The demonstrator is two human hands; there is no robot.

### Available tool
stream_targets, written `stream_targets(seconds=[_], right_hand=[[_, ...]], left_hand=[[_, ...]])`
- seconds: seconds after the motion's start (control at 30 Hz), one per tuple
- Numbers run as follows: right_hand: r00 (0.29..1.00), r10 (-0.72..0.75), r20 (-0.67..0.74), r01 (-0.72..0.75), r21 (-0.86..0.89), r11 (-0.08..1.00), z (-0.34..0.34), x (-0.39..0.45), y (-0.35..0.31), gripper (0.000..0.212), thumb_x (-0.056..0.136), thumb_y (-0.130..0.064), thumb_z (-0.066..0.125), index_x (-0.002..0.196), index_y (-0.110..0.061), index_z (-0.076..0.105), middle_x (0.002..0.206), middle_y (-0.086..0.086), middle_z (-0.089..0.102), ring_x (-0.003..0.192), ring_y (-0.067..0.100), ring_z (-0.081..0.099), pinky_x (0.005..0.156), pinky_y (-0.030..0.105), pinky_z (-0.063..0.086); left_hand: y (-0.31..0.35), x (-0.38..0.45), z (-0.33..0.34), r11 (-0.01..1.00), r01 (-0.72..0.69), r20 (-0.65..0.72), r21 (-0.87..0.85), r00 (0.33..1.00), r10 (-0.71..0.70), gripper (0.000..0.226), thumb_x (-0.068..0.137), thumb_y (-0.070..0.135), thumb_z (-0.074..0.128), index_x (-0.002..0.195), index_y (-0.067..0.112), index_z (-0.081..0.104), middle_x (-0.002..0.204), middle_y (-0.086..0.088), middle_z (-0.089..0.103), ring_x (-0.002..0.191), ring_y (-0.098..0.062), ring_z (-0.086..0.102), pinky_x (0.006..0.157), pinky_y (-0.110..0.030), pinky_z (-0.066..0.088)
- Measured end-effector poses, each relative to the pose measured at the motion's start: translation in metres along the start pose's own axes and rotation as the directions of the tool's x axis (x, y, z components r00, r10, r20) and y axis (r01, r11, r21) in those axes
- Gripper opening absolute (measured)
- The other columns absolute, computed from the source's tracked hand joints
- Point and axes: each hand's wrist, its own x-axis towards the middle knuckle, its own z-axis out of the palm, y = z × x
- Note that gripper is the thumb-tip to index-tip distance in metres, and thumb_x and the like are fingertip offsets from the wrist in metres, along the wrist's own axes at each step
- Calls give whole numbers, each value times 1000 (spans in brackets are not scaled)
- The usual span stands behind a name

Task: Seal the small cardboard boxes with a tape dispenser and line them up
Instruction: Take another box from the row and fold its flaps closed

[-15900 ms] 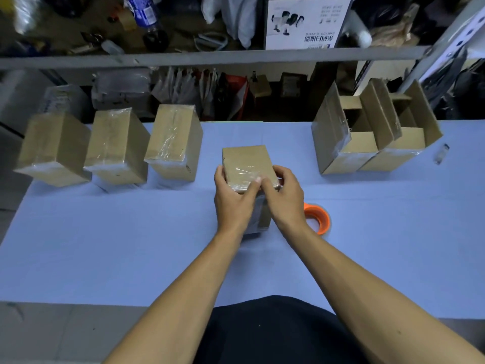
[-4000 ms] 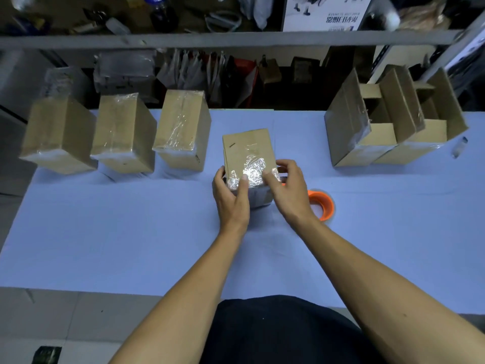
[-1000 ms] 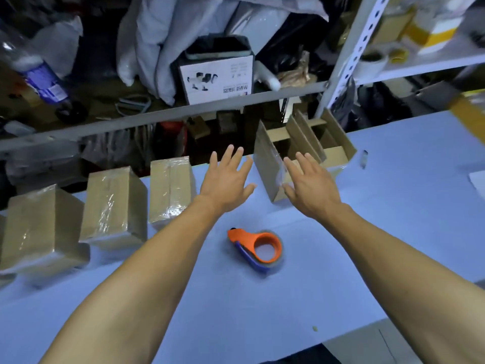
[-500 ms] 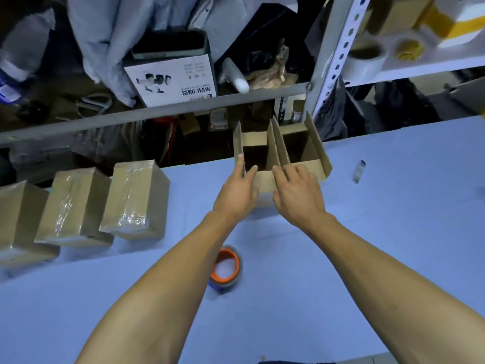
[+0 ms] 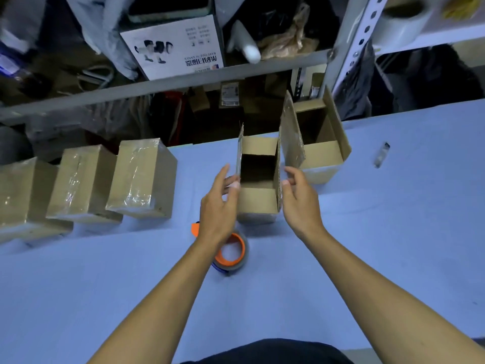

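Observation:
An open cardboard box (image 5: 258,203) stands mid-table with its side flaps upright. My left hand (image 5: 216,208) touches its left wall and flap, thumb at the front edge. My right hand (image 5: 299,199) sits against its right wall, fingers loosely curved. Neither hand wraps a flap. The orange tape dispenser (image 5: 232,254) lies on the table just in front of the box, partly under my left wrist. Three taped boxes (image 5: 143,179) (image 5: 84,185) (image 5: 23,198) stand in a row at the left. A second open box (image 5: 316,145) stands behind and to the right.
The blue table (image 5: 380,232) ends at a metal shelf rack (image 5: 183,82) crammed with bags, cartons and tape rolls. A small clear scrap (image 5: 380,155) lies at the far right. My dark shirt shows at the near table edge.
The nearer open box has come away from its neighbour, towards me and to the left, between my hands. My view has tilted down, and the dispenser now lies under my left wrist.

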Motion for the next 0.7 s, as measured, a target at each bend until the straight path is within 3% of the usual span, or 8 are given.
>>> stream_targets(seconds=[0.07,0.1,0.2,0.23,0.33,0.57,0.7], right_hand=[[978,202,55,-209,195,958,6,7,3,32,104,-28,46,134,-24,51,94,-8,59,88,12,57,88,36,48],[958,256,129,-281,258,924,9,11,7,29,103,-34,46,130,-27,53,97,-10,59,87,7,57,88,34,49],[904,276,327,-382,326,865,20,20,21,36,93,-59,50,118,-35,55,107,-19,58,97,1,55,96,29,44],[890,273,365,-400,342,850,24,20,24,40,91,-61,52,120,-33,55,113,-21,59,104,1,57,99,27,43],[892,237,384,-379,351,856,35,20,32,45,96,-48,57,139,-38,48,127,-20,64,114,0,62,101,27,47],[944,227,239,-281,225,933,30,18,18,27,93,-47,55,119,-44,62,109,-20,70,105,5,65,100,39,51],[976,135,170,-171,222,960,23,4,-5,35,86,-53,55,117,-40,65,106,-15,73,102,11,68,96,44,53]], left_hand=[[2,22,5,923,233,-33,-306,967,-254,35,103,22,48,139,24,50,104,8,67,90,-7,64,70,-20,51],[-4,35,7,876,322,25,-360,942,-335,37,102,22,52,139,21,50,105,3,66,92,-11,62,73,-24,51],[-24,53,13,792,527,305,-308,843,-442,68,88,51,67,147,24,44,136,3,58,121,-15,55,105,-44,43],[-31,52,17,769,566,386,-298,808,-445,75,82,56,71,145,23,46,138,2,59,123,-17,57,107,-47,43],[-39,47,32,804,512,410,-303,831,-375,56,85,38,70,136,21,54,122,-3,70,112,-22,67,101,-44,51],[-31,42,37,843,415,306,-341,897,-318,39,98,32,56,136,29,51,123,3,69,109,-16,68,100,-44,52],[-11,32,21,864,311,246,-396,942,-227,52,80,33,73,129,26,57,116,0,72,105,-19,70,97,-43,54]])
